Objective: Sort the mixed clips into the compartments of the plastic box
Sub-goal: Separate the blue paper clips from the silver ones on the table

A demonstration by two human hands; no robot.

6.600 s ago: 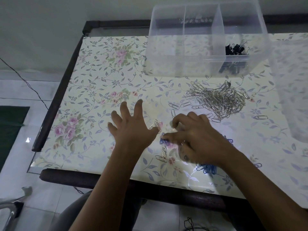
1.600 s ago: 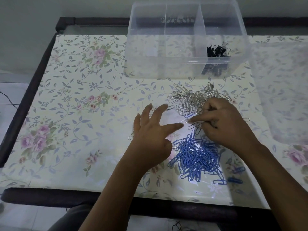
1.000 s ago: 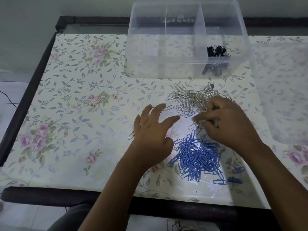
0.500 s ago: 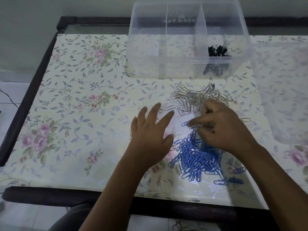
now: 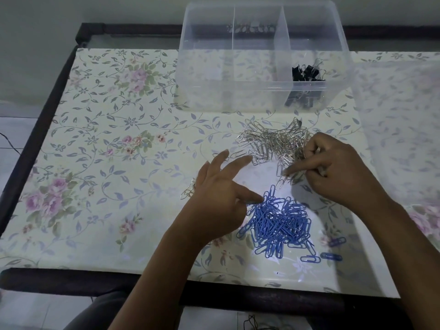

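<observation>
A clear plastic box with three compartments stands at the back of the table. Black binder clips lie in its right compartment; the other two look bare. In front of it is a pile of silver paper clips, and nearer me a pile of blue paper clips. My left hand is spread flat, its thumb tip touching the blue pile's upper left edge. My right hand is on the silver pile's lower right side, fingers curled round some silver clips, index finger pointing left onto them.
A few loose silver clips lie left of my left hand, and loose blue clips lie right of the blue pile. A translucent plastic sheet or lid covers the table's right side. The dark table edge runs along the front.
My right hand has moved up from the top of the blue pile to the silver pile's lower edge. My left thumb has come down against the blue pile.
</observation>
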